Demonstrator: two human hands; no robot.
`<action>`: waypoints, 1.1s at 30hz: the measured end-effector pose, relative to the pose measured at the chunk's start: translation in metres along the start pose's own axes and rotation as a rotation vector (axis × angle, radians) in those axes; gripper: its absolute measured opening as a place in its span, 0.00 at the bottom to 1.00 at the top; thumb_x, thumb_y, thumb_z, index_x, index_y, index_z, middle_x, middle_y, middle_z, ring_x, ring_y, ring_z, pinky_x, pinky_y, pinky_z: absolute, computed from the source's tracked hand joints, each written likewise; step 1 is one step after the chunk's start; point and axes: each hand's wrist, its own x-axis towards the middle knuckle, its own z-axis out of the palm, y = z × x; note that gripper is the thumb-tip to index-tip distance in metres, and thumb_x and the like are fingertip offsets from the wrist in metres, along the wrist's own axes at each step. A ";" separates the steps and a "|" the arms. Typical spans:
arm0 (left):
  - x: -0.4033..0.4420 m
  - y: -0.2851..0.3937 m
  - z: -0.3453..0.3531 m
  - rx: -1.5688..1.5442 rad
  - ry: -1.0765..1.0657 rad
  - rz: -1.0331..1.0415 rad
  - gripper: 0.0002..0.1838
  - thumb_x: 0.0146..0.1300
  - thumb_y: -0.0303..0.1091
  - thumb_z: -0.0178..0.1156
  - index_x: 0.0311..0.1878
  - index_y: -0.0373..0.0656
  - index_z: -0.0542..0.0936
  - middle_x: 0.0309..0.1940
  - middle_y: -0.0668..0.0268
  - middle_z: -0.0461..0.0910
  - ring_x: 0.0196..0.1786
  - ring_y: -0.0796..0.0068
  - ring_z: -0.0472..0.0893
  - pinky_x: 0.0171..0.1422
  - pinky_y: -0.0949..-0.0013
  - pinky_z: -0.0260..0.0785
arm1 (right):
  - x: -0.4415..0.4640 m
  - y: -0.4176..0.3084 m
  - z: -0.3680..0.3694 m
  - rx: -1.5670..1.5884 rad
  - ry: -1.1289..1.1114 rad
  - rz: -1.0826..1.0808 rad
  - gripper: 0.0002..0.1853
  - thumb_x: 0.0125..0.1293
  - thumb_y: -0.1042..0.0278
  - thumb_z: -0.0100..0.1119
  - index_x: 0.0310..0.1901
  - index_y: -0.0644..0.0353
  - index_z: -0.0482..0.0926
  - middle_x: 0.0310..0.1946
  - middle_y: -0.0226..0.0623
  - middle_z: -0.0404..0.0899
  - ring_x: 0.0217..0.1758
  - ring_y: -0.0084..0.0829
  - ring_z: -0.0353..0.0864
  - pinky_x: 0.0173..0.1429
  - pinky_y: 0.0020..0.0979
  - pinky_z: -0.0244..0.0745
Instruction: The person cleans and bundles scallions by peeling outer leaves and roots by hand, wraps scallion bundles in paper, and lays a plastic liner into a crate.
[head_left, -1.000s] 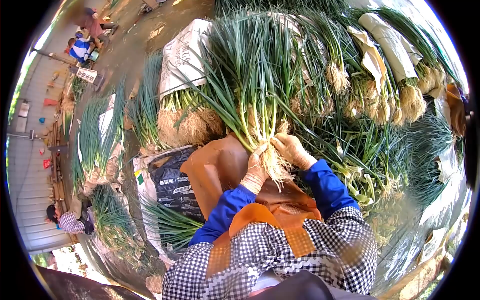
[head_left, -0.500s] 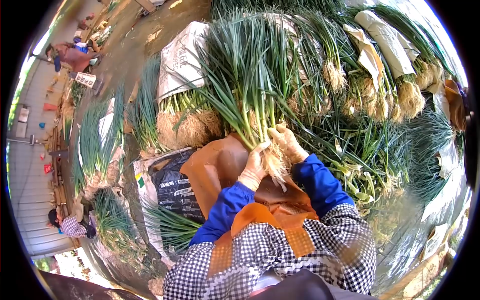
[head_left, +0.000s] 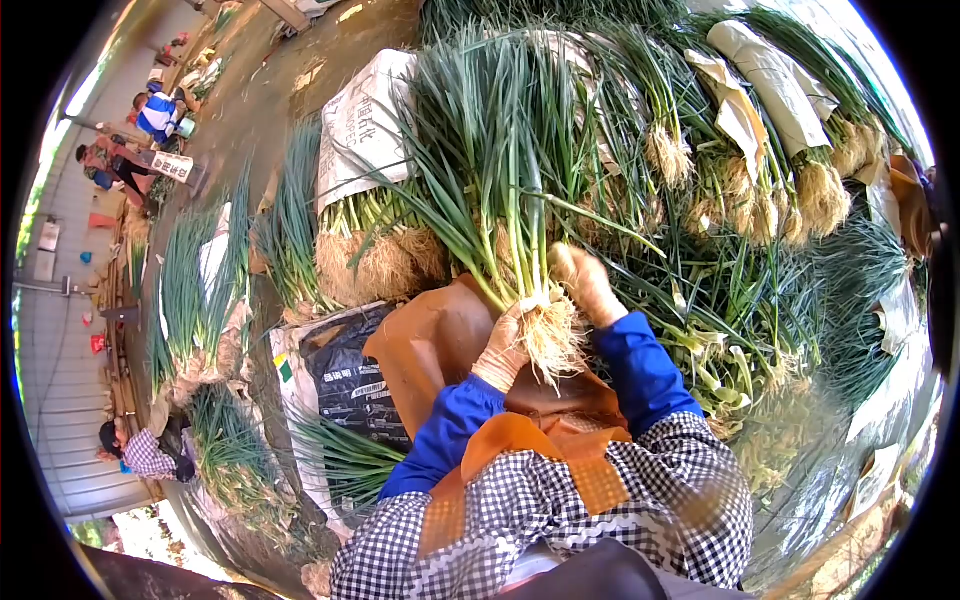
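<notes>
My left hand [head_left: 504, 350] is wrapped round the lower stems of a bunch of green onions [head_left: 512, 225], just above the pale stringy roots [head_left: 552, 335]. The roots hang toward me over my lap, while the long green leaves spread away from me. Beside the stems, on the right, my right hand [head_left: 588, 285] has its fingers curled in; whatever they hold is hidden. One thin leaf [head_left: 605, 222] sticks out sideways from the bunch above that hand. Under both hands lies a brown apron [head_left: 430, 335].
Green onion bundles with roots [head_left: 385, 260] lie ahead, some under a white sack [head_left: 365, 130]. Rolled wrapping [head_left: 770, 85] covers others at upper right. Loose leaves and trimmings [head_left: 720, 360] are piled on my right. Co-workers sit at far left, one in a checked top [head_left: 150, 455].
My right hand has shifted slightly right, off the stems. More of the roots show below my left hand, and a leaf now juts out to the right. Co-workers at upper left have changed posture.
</notes>
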 end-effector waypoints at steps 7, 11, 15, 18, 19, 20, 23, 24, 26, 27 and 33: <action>0.002 0.003 -0.003 0.130 0.052 -0.016 0.17 0.60 0.29 0.55 0.51 0.30 0.74 0.40 0.56 0.80 0.41 0.65 0.80 0.49 0.62 0.76 | 0.031 -0.009 0.004 0.616 -0.141 0.228 0.17 0.68 0.54 0.51 0.33 0.62 0.78 0.16 0.25 0.70 0.20 0.18 0.66 0.24 0.21 0.60; -0.004 0.012 -0.017 0.059 -0.037 0.097 0.20 0.60 0.36 0.60 0.52 0.34 0.72 0.39 0.61 0.79 0.38 0.70 0.79 0.41 0.68 0.76 | 0.031 0.035 0.020 0.810 0.058 0.408 0.15 0.65 0.54 0.54 0.33 0.59 0.77 0.19 0.30 0.74 0.21 0.25 0.72 0.26 0.26 0.67; -0.055 0.044 0.083 0.184 -0.078 0.226 0.15 0.61 0.41 0.58 0.44 0.40 0.71 0.32 0.68 0.70 0.34 0.75 0.74 0.34 0.71 0.74 | 0.033 0.021 0.003 -0.324 0.322 0.320 0.23 0.54 0.43 0.62 0.32 0.58 0.77 0.24 0.42 0.79 0.27 0.41 0.77 0.35 0.36 0.72; -0.049 0.074 0.080 -0.048 -0.386 0.050 0.11 0.61 0.37 0.54 0.43 0.44 0.71 0.26 0.69 0.70 0.31 0.75 0.70 0.34 0.70 0.69 | 0.044 0.024 0.006 -0.607 0.083 0.293 0.22 0.53 0.45 0.64 0.31 0.59 0.76 0.23 0.40 0.77 0.25 0.37 0.77 0.33 0.33 0.71; -0.046 0.074 0.074 -0.047 -0.388 0.051 0.11 0.61 0.37 0.54 0.43 0.44 0.71 0.26 0.69 0.70 0.31 0.75 0.70 0.34 0.70 0.69 | 0.044 0.024 0.002 -0.606 0.085 0.291 0.22 0.53 0.45 0.64 0.31 0.59 0.76 0.23 0.40 0.77 0.25 0.37 0.77 0.33 0.33 0.71; -0.039 0.075 0.062 0.096 -0.258 0.198 0.14 0.62 0.37 0.55 0.48 0.41 0.71 0.34 0.65 0.73 0.37 0.72 0.74 0.40 0.68 0.72 | 0.044 0.024 -0.005 -0.395 0.013 0.291 0.21 0.54 0.46 0.63 0.31 0.58 0.77 0.22 0.38 0.78 0.24 0.35 0.76 0.33 0.33 0.71; -0.019 0.067 0.015 0.362 -0.176 0.276 0.21 0.58 0.34 0.59 0.54 0.36 0.70 0.48 0.56 0.76 0.51 0.64 0.77 0.54 0.60 0.74 | 0.013 -0.003 -0.043 0.581 -0.346 0.269 0.12 0.63 0.58 0.56 0.32 0.60 0.79 0.25 0.22 0.76 0.29 0.15 0.71 0.33 0.24 0.66; -0.020 0.051 0.020 0.150 -0.096 0.213 0.22 0.56 0.32 0.59 0.53 0.35 0.70 0.50 0.55 0.75 0.52 0.62 0.76 0.55 0.58 0.73 | -0.001 -0.005 -0.046 0.709 -0.409 0.301 0.12 0.63 0.59 0.56 0.35 0.61 0.80 0.28 0.24 0.77 0.31 0.16 0.72 0.37 0.23 0.67; -0.022 0.022 0.032 -0.057 -0.052 0.075 0.20 0.53 0.27 0.57 0.50 0.32 0.73 0.55 0.49 0.73 0.56 0.58 0.74 0.59 0.53 0.70 | -0.032 -0.011 -0.050 0.923 -0.509 0.379 0.15 0.64 0.60 0.56 0.43 0.64 0.79 0.34 0.28 0.79 0.37 0.16 0.73 0.45 0.22 0.68; -0.015 0.012 0.017 -0.079 -0.001 -0.039 0.17 0.53 0.28 0.59 0.47 0.33 0.75 0.47 0.52 0.78 0.49 0.62 0.78 0.53 0.58 0.74 | -0.040 -0.017 -0.049 1.008 -0.546 0.409 0.17 0.64 0.60 0.56 0.47 0.65 0.78 0.37 0.29 0.80 0.40 0.17 0.74 0.49 0.22 0.68; -0.001 -0.029 -0.006 0.285 0.137 0.062 0.13 0.58 0.29 0.58 0.46 0.35 0.75 0.37 0.61 0.80 0.38 0.69 0.80 0.44 0.67 0.76 | -0.054 -0.022 -0.036 1.049 -0.364 0.255 0.17 0.66 0.65 0.55 0.54 0.64 0.72 0.43 0.31 0.77 0.43 0.22 0.75 0.50 0.23 0.70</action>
